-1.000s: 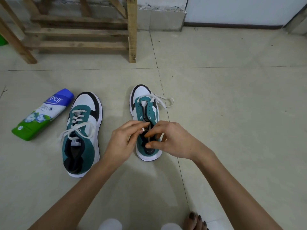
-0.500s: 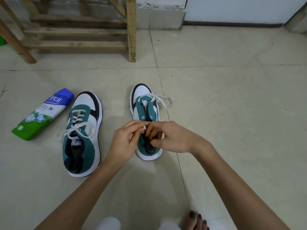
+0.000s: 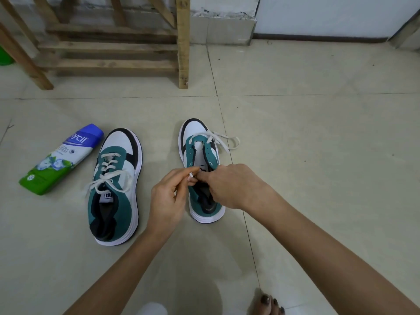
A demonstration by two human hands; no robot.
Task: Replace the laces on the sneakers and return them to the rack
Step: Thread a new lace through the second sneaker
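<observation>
Two teal, white and black sneakers stand on the tiled floor, toes pointing away. The left sneaker (image 3: 114,185) is laced with a white lace. The right sneaker (image 3: 201,155) has a white lace (image 3: 223,142) only through its front eyelets, with a loop lying off to the right. My left hand (image 3: 169,198) pinches the white lace tip beside the shoe's tongue. My right hand (image 3: 229,185) curls over the shoe's upper eyelets, fingers meeting the left hand's; what its fingertips hold is hidden.
A green, white and blue powder bottle (image 3: 60,160) lies on the floor left of the sneakers. A wooden rack (image 3: 113,48) stands at the back left against the wall. A bare foot (image 3: 269,303) shows at the bottom edge.
My right hand has slid up from the shoe's heel opening to the upper eyelets, closing in on my left hand. The left hand still pinches the lace tip.
</observation>
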